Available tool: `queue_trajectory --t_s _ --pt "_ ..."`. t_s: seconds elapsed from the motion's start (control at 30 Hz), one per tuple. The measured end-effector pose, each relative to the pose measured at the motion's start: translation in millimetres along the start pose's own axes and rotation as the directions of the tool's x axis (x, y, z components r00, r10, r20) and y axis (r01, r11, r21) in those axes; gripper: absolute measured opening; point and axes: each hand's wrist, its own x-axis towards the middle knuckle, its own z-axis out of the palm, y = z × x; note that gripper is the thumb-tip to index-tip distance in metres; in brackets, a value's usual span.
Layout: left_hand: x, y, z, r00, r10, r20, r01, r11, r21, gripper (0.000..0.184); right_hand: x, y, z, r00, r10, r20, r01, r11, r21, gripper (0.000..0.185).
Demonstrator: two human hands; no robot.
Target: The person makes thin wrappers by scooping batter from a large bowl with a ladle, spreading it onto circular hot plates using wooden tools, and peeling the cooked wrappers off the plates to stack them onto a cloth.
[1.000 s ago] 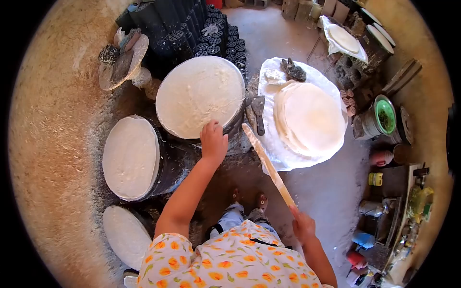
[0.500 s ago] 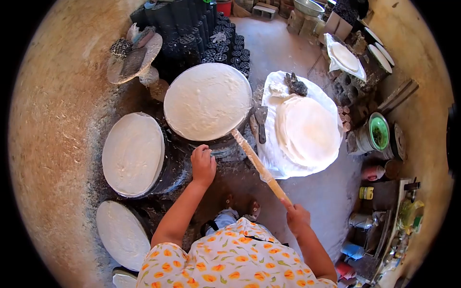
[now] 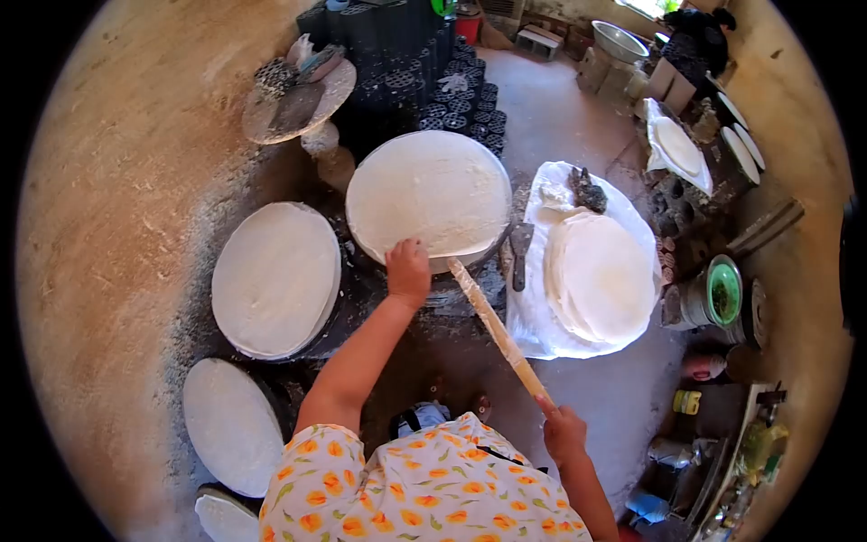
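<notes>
Wooden stick (image 3: 498, 331) gripped in the closed right hand (image 3: 564, 432), tip at the near edge of the pale sheet (image 3: 429, 194) on the central dark-sided stove (image 3: 498, 251). Left hand (image 3: 408, 271) part-curled, fingers at that same edge; pinch cannot be confirmed. Stacked flatbreads (image 3: 603, 275) lie on white cloth (image 3: 533, 332) to the right.

Round stand (image 3: 495, 251) bears 1 pale sheet (image 3: 429, 194).
</notes>
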Motion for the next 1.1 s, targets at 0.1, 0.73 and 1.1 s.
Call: queue_trajectory --t_s 0.1,0.73,1.1 --pt "28.3 -3.6 -24.4 0.998 0.064 0.024 -0.062 0.994 -0.090 0.007 -5.2 0.3 1.7 0.999 0.049 0.020 -0.050 0.999 0.022 0.058" --pt "191.5 31.5 -118.6 0.909 0.371 -0.190 -0.397 0.909 -0.123 0.008 -0.3 75.3 37.8 0.881 0.460 -0.112 -0.233 0.627 0.743 0.058" --pt "209.3 230.5 -95.1 0.942 0.335 0.032 -0.263 0.794 -0.548 0.004 -18.7 143.8 31.7 0.669 0.722 -0.176 -0.257 0.448 0.856 0.062"
